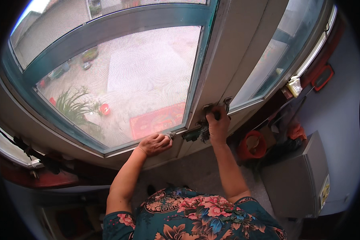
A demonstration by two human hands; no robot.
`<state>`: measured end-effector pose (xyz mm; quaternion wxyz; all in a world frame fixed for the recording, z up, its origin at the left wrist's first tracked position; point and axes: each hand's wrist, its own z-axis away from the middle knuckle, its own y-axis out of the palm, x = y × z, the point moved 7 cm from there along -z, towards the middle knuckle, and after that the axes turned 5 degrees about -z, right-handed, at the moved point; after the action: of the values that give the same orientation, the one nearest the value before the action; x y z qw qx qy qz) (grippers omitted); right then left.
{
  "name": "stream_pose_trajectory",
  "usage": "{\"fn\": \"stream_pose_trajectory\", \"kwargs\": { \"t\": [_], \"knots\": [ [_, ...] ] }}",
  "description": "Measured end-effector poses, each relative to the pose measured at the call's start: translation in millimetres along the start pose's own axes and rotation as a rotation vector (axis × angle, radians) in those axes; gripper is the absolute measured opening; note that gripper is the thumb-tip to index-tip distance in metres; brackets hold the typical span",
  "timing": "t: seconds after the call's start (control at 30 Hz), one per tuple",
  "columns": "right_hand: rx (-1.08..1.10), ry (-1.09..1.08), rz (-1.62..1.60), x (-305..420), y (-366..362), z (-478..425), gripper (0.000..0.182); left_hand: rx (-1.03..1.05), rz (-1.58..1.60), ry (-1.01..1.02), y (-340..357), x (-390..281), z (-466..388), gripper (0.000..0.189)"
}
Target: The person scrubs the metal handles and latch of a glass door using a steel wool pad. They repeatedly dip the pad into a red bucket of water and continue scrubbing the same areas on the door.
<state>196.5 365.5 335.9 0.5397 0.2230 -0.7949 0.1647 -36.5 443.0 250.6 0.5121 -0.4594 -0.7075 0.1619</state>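
Note:
A pale double door with glazed and screened panes stands before me. My left hand is closed at the lower edge of the left pane, around a small metal piece whose exact kind I cannot make out. Higher and to the right, my right hand curls its fingers at a dark door fitting near the seam between the leaves. Beside it is a dark metal door handle. A dark, stringy bundle hangs just left of that wrist. Between my hands, a green latch-like fitting sits on the door.
To the right, a red bucket stands by a grey cabinet or small fridge. A red-framed object is by the wall. At left, a dark cord hangs near a reddish ledge. Outside, a red mat and potted plant show.

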Motion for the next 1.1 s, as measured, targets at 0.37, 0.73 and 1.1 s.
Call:
{"fn": "stream_pose_trajectory", "kwargs": {
  "t": [0.37,0.73,1.1],
  "knots": [
    [-0.013,0.026,-0.057,-11.6,1.5,2.5,0.016,0.052,0.003,0.006,4.1,-3.0,2.5,0.028],
    [-0.032,0.037,-0.082,-20.1,0.4,4.4,0.020,0.049,0.017,0.000,6.7,-2.9,4.7,0.031],
    [0.000,0.137,-0.182,-26.1,-4.5,7.2,0.012,0.036,0.013,-0.006,1.8,-4.7,3.6,0.029]
  ]
}}
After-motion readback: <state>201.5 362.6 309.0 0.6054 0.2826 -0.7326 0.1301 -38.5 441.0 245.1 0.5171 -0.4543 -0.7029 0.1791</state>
